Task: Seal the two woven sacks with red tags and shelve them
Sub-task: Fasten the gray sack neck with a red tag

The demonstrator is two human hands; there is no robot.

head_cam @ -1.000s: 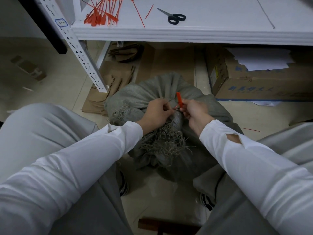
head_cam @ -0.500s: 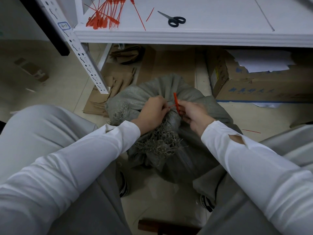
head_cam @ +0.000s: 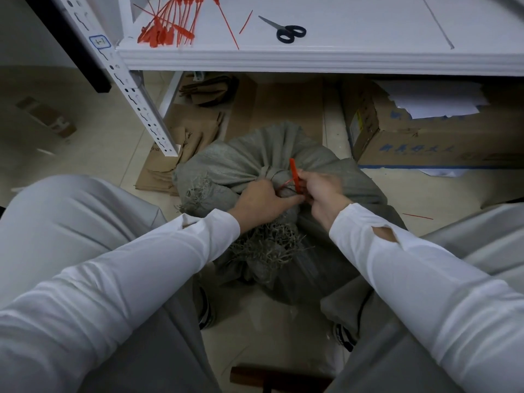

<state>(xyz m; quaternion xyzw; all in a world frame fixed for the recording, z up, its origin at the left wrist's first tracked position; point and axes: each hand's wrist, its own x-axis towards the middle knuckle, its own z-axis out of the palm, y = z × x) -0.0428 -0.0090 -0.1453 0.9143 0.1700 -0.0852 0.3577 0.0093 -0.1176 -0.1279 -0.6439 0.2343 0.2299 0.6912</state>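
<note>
With the left hand (head_cam: 263, 199) clenched on the sack (head_cam: 249, 160) neck, the right hand (head_cam: 320, 191) had pulled the tag (head_cam: 293, 175) tighter, nearly sealing it.

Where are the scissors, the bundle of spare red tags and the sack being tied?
scissors (head_cam: 288, 32): head view, on the black handles.
spare red tags (head_cam: 164, 32): head view, middle of the bundle on the shelf.
sack (head_cam: 241, 157): head view, grey fabric above the gathered neck.
</note>
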